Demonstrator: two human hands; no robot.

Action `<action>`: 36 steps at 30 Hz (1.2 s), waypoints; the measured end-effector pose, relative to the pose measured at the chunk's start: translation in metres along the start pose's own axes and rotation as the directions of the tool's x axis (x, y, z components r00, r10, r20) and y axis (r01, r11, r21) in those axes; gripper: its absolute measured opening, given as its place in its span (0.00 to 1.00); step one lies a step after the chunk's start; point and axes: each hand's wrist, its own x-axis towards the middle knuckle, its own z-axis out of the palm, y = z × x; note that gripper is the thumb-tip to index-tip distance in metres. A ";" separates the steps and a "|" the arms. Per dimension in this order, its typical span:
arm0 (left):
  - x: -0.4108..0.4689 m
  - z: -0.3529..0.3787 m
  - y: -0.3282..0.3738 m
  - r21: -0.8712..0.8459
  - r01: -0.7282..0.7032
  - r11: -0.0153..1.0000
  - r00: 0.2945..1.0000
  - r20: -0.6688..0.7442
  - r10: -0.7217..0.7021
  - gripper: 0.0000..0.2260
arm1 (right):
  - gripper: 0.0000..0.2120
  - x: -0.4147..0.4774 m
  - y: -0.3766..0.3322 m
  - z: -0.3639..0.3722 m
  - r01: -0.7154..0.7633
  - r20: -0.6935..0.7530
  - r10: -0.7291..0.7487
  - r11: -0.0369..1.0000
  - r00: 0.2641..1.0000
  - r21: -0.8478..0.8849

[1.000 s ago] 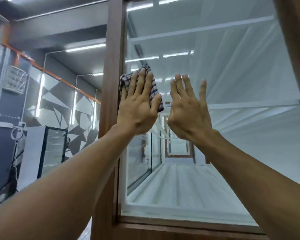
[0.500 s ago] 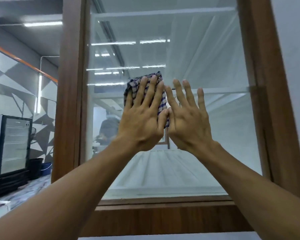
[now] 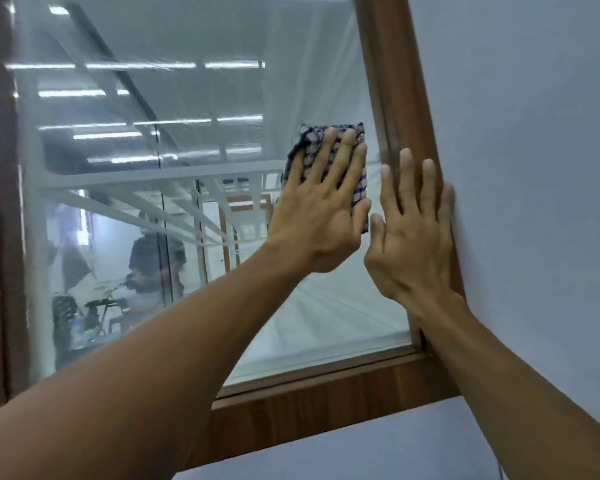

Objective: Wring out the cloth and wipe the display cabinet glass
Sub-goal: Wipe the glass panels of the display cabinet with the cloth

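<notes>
A blue-and-white checked cloth (image 3: 360, 188) lies flat against the display cabinet glass (image 3: 194, 140), near the pane's right edge. My left hand (image 3: 321, 209) presses it to the glass with straight, spread fingers and covers most of it. Beside it, my right hand (image 3: 411, 244) rests flat with straight fingers across the glass edge and the brown wooden frame (image 3: 392, 81), its outer fingers touching the wall. The two hands are almost touching.
A pale grey wall (image 3: 520, 140) runs to the right of the frame and below it. The frame's bottom rail (image 3: 319, 396) is wood-grained. The glass reflects ceiling lights, and a seated person (image 3: 149, 268) shows in it at lower left.
Both hands and the cloth have slid right across the glass, from the left frame post to the right one. My right hand now lies over the right frame.
</notes>
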 end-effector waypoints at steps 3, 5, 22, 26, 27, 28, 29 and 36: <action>-0.010 0.006 0.027 0.014 -0.066 0.998 0.997 0.028 0.065 0.31 | 0.31 -0.037 0.019 -0.002 0.004 0.005 -0.005 0.991 1.000 0.137; -0.032 0.015 0.045 0.006 -0.140 0.990 0.988 0.065 0.140 0.31 | 0.31 -0.061 0.028 -0.003 0.015 0.000 -0.016 0.976 1.000 0.219; -0.106 0.008 0.033 -0.267 -0.542 0.797 0.738 0.303 0.603 0.27 | 0.31 -0.174 0.035 -0.009 -0.084 0.055 0.072 0.962 0.996 0.262; -0.108 0.010 0.052 -0.260 -0.457 0.851 0.796 0.306 0.521 0.27 | 0.30 -0.172 0.035 -0.009 -0.073 0.031 0.067 0.957 0.997 0.279; -0.113 0.012 0.057 -0.293 -0.450 0.844 0.788 0.314 0.529 0.26 | 0.30 -0.173 0.036 -0.009 -0.070 0.031 0.064 0.958 0.997 0.278; -0.116 0.011 0.056 -0.341 -0.455 0.823 0.765 0.323 0.557 0.26 | 0.30 -0.173 0.036 -0.010 -0.071 0.035 0.063 0.958 0.997 0.276; -0.115 0.008 0.050 -0.381 -0.472 0.795 0.736 0.327 0.593 0.26 | 0.30 -0.173 0.036 -0.010 -0.073 0.036 0.066 0.958 0.997 0.277; -0.101 -0.001 0.049 -0.316 -0.563 0.764 0.684 0.340 0.645 0.25 | 0.30 -0.173 0.033 -0.009 -0.076 0.014 0.075 0.957 0.997 0.279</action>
